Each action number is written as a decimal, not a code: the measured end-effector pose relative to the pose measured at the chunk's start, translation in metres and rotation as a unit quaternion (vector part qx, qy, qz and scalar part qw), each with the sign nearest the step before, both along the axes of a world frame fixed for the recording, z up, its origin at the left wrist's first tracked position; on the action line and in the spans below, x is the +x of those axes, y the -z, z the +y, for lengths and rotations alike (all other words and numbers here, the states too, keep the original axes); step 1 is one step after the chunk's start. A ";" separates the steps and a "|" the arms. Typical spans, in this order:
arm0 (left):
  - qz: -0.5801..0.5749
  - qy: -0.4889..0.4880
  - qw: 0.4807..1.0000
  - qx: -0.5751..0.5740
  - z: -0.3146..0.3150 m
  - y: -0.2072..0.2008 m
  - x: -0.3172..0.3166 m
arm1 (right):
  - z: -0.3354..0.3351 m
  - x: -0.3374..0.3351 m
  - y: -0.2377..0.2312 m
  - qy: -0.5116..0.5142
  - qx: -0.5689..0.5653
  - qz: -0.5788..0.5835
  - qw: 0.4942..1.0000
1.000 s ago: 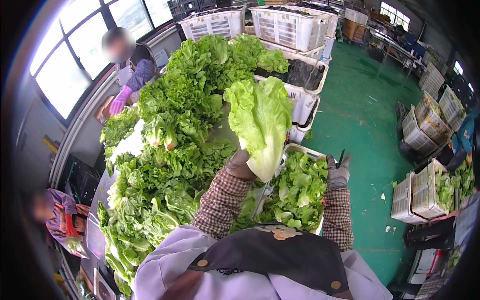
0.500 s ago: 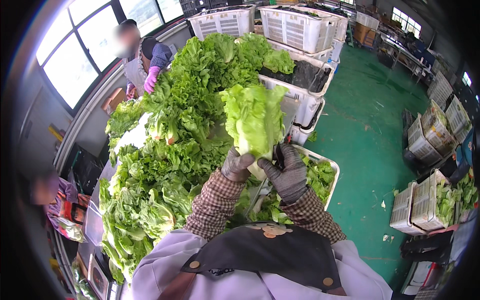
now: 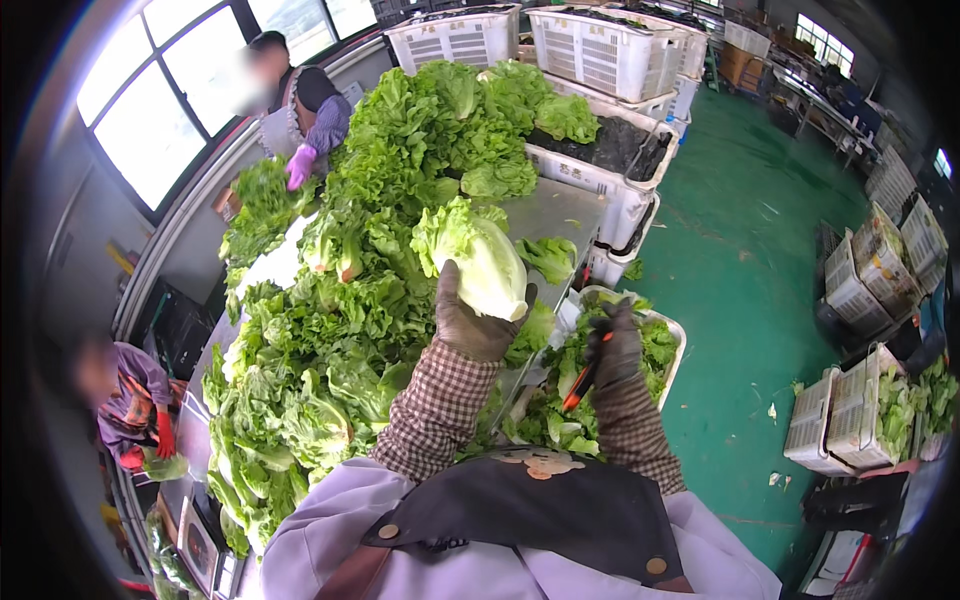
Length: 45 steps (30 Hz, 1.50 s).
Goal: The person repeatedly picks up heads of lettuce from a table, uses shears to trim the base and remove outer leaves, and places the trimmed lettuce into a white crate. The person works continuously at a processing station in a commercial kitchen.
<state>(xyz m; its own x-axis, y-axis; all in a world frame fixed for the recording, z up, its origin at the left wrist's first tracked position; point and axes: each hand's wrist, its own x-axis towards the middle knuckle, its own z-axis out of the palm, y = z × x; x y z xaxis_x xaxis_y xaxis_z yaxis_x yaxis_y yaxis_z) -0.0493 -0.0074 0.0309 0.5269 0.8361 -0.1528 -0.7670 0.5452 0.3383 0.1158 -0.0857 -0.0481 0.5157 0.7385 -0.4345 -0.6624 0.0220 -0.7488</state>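
One lettuce head [image 3: 478,262] is held in the gloved left hand [image 3: 478,315], raised over the table edge. Grip there: fingers and thumb wrapped around the lower part, no slack seen. Cut stem end is pointed right, leafy top up and left.

One orange-and-black tool [image 3: 583,380] is held in the gloved right hand [image 3: 620,345], fist closed around it, orange end aimed down-left. Exact tool type can't be told. Hands are apart; lettuce not touched by the tool.

Below the right hand: one white crate [image 3: 675,335], filled with loose leaves [image 3: 570,432], partly hidden by the forearm. Just beyond the held head: one loose leaf clump [image 3: 548,258] on the grey metal table [image 3: 570,205].

Left of the grip and running far ahead: one big lettuce pile [image 3: 310,410]; heads overlap, count not possible.

Farther out, two co-workers are seen left of the grip: one past the pile with a purple glove [image 3: 300,165], one nearer with red gloves [image 3: 165,435]. Well right of the grip, two white crates [image 3: 835,415] are set side by side on the green floor [image 3: 740,300].
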 end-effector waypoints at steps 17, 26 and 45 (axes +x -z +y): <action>0.038 -0.005 0.999 0.005 -0.012 -0.001 -0.007 | -0.007 -0.090 -0.050 -0.066 0.169 -0.615 0.767; 0.002 -0.057 0.998 -0.032 0.008 0.007 -0.032 | 0.012 -0.079 -0.005 -0.005 0.004 -0.025 1.000; 0.800 -0.204 0.271 0.495 -0.016 -0.002 -0.314 | -0.001 0.008 0.186 -0.140 -0.068 0.249 0.956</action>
<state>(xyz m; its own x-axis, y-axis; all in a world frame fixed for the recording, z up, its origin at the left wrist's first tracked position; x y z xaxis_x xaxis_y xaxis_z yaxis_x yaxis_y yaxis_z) -0.3629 -0.0233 0.0328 0.2821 0.8235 0.4922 0.8647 -0.4405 0.2414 0.1242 -0.0864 -0.2336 0.0114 0.7367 -0.6762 -0.9033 -0.2824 -0.3229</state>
